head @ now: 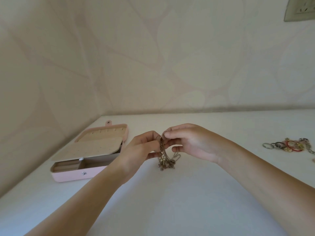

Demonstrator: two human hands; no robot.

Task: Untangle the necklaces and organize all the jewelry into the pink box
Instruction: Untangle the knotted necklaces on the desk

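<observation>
A tangled bunch of gold-coloured necklaces [165,159] hangs between my two hands at the middle of the white table, its lower end touching the surface. My left hand [141,149] pinches the chains from the left. My right hand [185,142] pinches the top of the bunch with thumb and forefinger. The pink box [71,175] lies open to the left, its beige inner flap raised over the compartments. A pile of rings and bracelets [289,144] lies far right on the table.
The white table [162,201] meets a patterned wall along its back and left side. A wall socket [300,9] is at the top right. A small object shows at the right edge below the jewelry pile.
</observation>
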